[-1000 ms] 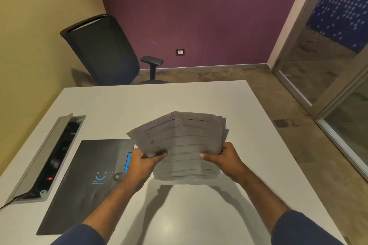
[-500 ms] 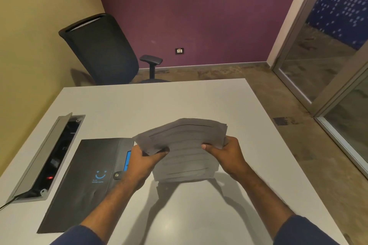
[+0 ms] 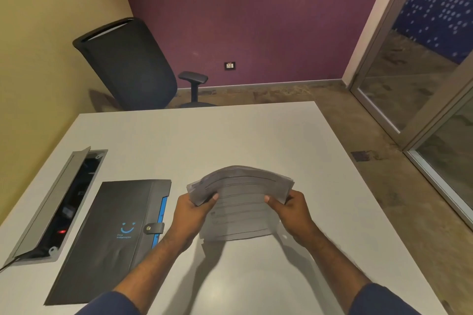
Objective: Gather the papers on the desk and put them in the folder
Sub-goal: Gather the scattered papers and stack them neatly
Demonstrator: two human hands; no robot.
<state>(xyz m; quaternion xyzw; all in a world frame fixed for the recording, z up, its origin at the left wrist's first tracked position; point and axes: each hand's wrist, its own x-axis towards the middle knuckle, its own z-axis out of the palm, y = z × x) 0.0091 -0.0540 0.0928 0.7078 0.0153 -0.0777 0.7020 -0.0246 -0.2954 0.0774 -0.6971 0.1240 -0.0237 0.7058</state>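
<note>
Holding the stack of papers (image 3: 243, 202) between them, both hands worked above the white worktop (image 3: 230, 140). Left hand (image 3: 190, 215) gripped the stack's left edge, thumb on top, fingers curled beneath. Right hand (image 3: 291, 210) gripped the right edge the same way, thumb laid across the top sheet. The stack stood tilted with its near edge down at or just above the worktop; whether it touched could not be told. Its far edge bowed upward in an arch. Sheets at the left corner were fanned and uneven. Printed lines showed on the top sheet, text too blurred to read.

Folder (image 3: 112, 235) lay flat on the worktop just left of the left hand, closed. Dark cover, a blue smile mark on it, a snap tab fastened over its right edge, blue strip showing along that edge. No papers seen in it.

Further left, a cable box (image 3: 58, 202) was sunk into the worktop, its lid raised, a small red light inside. Beyond the far edge stood a black office chair (image 3: 128, 64) against the yellow wall. A wall socket (image 3: 229, 65) sat low on the purple wall. Glass door (image 3: 419, 79) at right.
</note>
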